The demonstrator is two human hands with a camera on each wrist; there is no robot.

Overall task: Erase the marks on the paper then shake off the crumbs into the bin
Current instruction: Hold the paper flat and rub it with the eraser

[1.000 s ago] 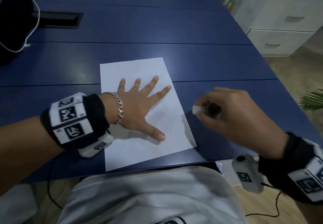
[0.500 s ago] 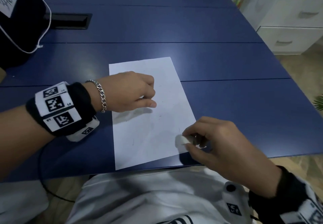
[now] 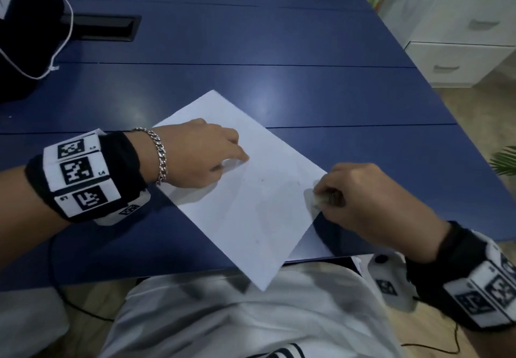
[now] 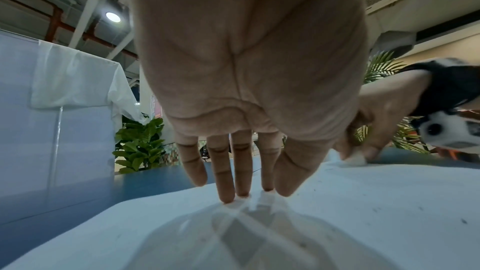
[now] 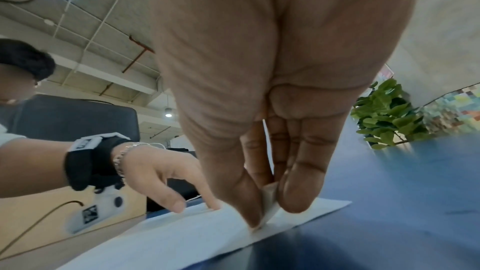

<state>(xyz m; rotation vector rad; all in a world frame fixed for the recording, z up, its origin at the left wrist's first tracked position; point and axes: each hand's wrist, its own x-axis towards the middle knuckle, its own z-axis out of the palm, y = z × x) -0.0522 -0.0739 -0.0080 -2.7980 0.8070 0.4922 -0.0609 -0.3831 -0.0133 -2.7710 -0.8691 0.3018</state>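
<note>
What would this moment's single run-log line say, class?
stage: erasing | left hand: fingertips press paper | right hand: pinches eraser at paper's right edge | paper: skewed on table, corner overhangs | bin: unseen

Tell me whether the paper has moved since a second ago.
Yes. The paper has turned anticlockwise against the table seam, and its near corner now hangs past the table's front edge.

Counts:
- 1 sheet of paper (image 3: 251, 204), lying askew, its near corner past the near edge of the blue table (image 3: 307, 36).
- 1 white eraser (image 3: 317, 199).
- 2 hands: left hand (image 3: 198, 156), right hand (image 3: 371, 206).
- 1 chain bracelet (image 3: 160, 153).
- 2 wrist camera bands.
- 1 black bag (image 3: 22, 22), far left corner.
- 1 white drawer unit (image 3: 460, 30) with 2 visible drawer fronts.
</note>
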